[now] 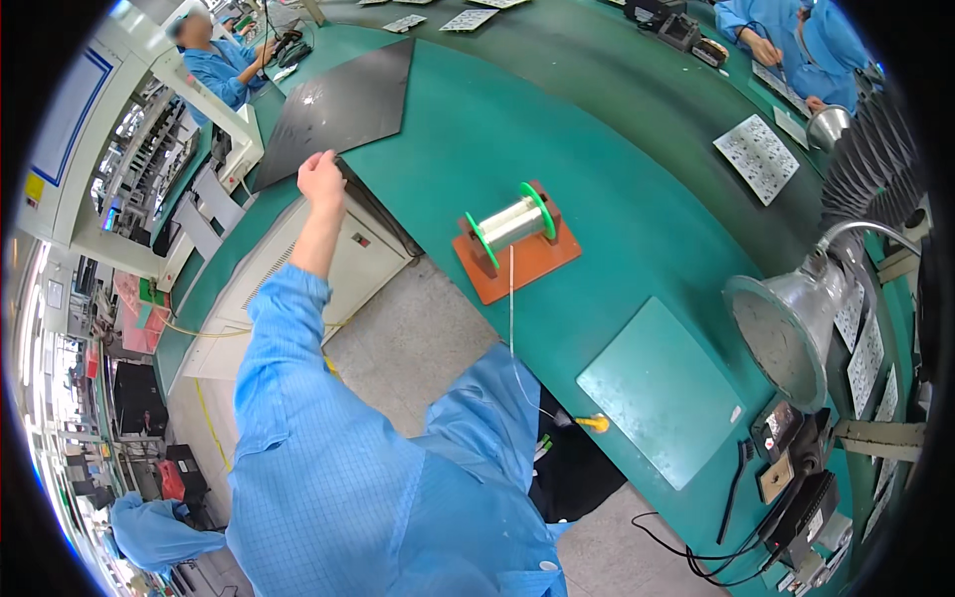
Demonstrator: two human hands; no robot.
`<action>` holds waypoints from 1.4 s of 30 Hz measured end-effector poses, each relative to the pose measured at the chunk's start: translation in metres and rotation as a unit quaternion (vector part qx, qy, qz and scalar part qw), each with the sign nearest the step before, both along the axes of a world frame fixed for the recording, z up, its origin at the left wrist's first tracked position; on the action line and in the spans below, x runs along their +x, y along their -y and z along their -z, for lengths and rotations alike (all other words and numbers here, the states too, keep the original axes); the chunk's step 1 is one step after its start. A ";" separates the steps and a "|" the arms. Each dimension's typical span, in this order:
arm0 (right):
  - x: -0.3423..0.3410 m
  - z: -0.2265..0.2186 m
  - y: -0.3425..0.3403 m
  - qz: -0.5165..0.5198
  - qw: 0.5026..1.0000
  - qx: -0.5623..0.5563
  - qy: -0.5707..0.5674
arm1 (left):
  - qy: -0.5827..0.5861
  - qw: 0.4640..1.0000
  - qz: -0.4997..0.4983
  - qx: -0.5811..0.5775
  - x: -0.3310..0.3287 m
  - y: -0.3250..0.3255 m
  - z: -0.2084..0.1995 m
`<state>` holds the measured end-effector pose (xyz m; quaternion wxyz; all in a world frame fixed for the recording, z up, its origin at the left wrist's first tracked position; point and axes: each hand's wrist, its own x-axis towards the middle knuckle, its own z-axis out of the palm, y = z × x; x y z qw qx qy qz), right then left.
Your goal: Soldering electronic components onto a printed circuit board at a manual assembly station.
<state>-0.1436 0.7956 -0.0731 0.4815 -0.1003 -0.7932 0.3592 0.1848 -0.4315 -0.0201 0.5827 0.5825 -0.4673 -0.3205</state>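
My left hand point(322, 179) is reached forward, its fingers curled closed beside the lower edge of a large black sheet point(343, 104). Whether something is in those fingers is hidden. My right hand is out of view. To the right of the left hand, a spool of silvery wire point(512, 224) with green end flanges sits on a reddish-brown stand point(517, 269) on the green bench. A thin pale strand point(511, 308) runs from the spool over the bench edge, toward a small yellow piece point(594, 424) near the green mat.
A pale green mat point(662, 388) lies at the bench's near side. Right of it are a black brush point(734, 488), soldering gear and a metal funnel-shaped hood point(781, 333). A white cabinet point(288, 279) stands under the left bench. Co-workers in blue point(796, 50) work across the bench.
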 end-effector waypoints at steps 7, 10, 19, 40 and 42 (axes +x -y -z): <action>0.055 0.028 0.040 0.266 0.934 0.226 0.073 | -0.181 0.954 -0.004 0.239 0.068 0.096 0.019; 0.071 0.026 0.067 0.260 0.933 0.240 0.064 | -0.213 0.948 -0.010 0.237 0.072 0.124 0.036; 0.096 0.001 0.094 0.257 0.922 0.288 0.021 | -0.195 0.960 -0.099 0.174 0.094 0.136 0.028; 0.100 0.050 -0.017 0.323 0.903 0.282 0.031 | -0.038 0.994 -0.105 0.013 0.067 0.124 0.033; 0.110 0.044 -0.020 0.304 0.894 0.327 0.030 | -0.059 0.994 -0.094 0.010 0.058 0.138 0.026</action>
